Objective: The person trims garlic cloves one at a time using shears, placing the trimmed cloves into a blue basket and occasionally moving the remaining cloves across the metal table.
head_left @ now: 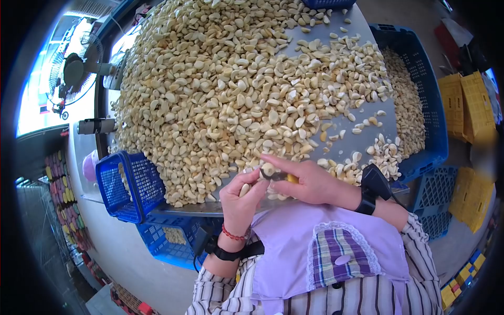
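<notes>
Peeled garlic cloves (210,105) lie in a thick heap over a metal table (357,136). At the table's near edge my left hand (240,195) is closed, with a garlic clove (244,190) in its fingers. My right hand (310,182) is wrapped round a small knife (292,179) with a yellow handle, its index finger stretched forward. The dark blade meets another clove (268,169) where the fingertips of both hands come together. Which fingers carry that clove is hard to make out.
A blue basket (131,184) hangs at the table's left corner, above another blue crate (173,236). To the right stands a large blue crate (438,126) holding more cloves. Yellow crates (480,100) are farther right; a fan (76,68) stands at upper left.
</notes>
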`<state>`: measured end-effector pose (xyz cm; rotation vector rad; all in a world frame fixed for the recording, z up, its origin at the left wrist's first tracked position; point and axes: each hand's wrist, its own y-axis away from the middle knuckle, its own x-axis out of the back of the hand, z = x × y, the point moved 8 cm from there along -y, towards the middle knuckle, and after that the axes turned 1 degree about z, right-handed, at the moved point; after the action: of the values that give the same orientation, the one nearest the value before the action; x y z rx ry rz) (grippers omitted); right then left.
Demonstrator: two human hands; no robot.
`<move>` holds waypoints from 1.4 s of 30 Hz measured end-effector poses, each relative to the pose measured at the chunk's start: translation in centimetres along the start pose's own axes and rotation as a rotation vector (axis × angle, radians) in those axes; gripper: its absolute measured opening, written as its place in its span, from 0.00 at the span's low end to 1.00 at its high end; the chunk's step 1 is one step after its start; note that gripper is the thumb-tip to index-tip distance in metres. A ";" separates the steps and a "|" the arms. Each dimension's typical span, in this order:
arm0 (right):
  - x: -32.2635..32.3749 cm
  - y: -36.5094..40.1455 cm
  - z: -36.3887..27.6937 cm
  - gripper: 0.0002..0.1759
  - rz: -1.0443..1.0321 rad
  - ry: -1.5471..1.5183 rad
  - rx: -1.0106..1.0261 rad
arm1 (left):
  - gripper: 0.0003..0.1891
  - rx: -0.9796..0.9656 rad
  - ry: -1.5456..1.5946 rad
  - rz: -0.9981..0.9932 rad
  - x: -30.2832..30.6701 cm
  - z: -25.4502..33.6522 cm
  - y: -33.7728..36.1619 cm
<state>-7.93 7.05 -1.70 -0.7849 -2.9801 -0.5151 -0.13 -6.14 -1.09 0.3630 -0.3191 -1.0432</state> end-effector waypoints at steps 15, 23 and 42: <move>2.5 0.0 2.5 0.27 0.133 -0.539 -0.239 | 0.10 -0.490 -1.152 0.213 7.0 -1.1 -6.2; 2.4 0.1 2.1 0.29 0.127 -0.418 -0.122 | 0.05 0.130 -0.327 0.070 6.2 -3.1 -6.2; 0.5 0.0 0.0 0.27 -0.153 -0.382 -0.056 | 0.08 -0.064 0.805 -0.444 0.4 0.2 -0.8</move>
<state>-8.35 7.26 -1.69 -0.7362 -3.4132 -0.5057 -0.67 -6.88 -1.28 0.7809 0.5383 -1.2420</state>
